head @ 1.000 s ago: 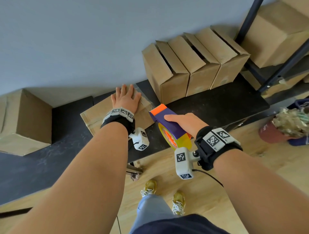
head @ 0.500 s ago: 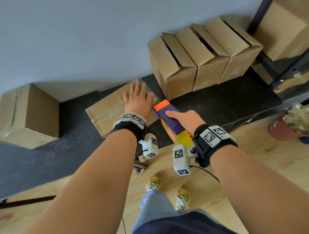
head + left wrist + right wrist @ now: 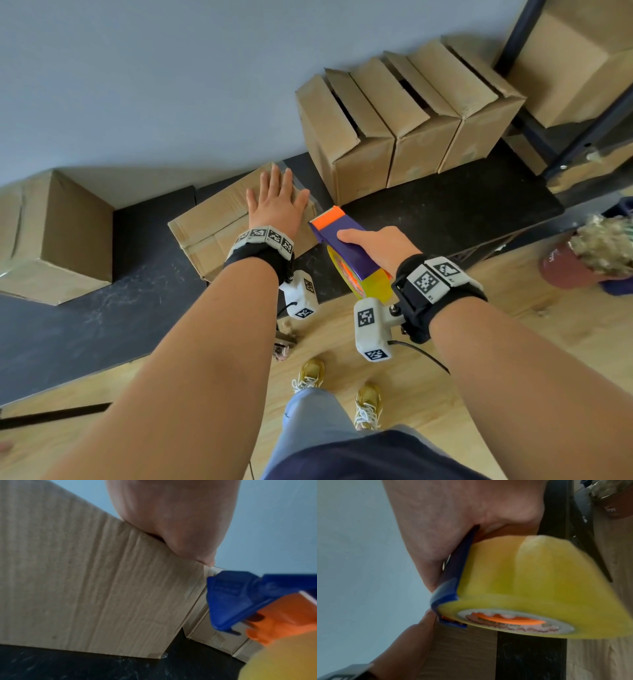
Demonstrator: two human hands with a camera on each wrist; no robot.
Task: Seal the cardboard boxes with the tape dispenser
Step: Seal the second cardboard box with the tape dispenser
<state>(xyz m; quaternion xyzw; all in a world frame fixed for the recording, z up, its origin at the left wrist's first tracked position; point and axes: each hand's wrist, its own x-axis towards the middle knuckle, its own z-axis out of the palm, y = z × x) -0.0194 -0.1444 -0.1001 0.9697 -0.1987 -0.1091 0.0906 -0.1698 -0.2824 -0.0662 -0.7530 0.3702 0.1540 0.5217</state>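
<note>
The left hand (image 3: 277, 209) lay flat, fingers straight, on the box (image 3: 212, 219); just right of it, the right hand (image 3: 380, 246) gripped the dispenser (image 3: 346, 246), its orange end near the box's right edge.

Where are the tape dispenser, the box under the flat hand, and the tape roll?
tape dispenser (image 3: 346, 240), head view, purple body.
box (image 3: 209, 219), head view, top face.
tape roll (image 3: 530, 577), right wrist view, yellow outer surface.

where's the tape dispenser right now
In the head view the tape dispenser is near centre, gripped in the right hand, its orange end beside the right edge of the box that the left hand presses flat.
</note>
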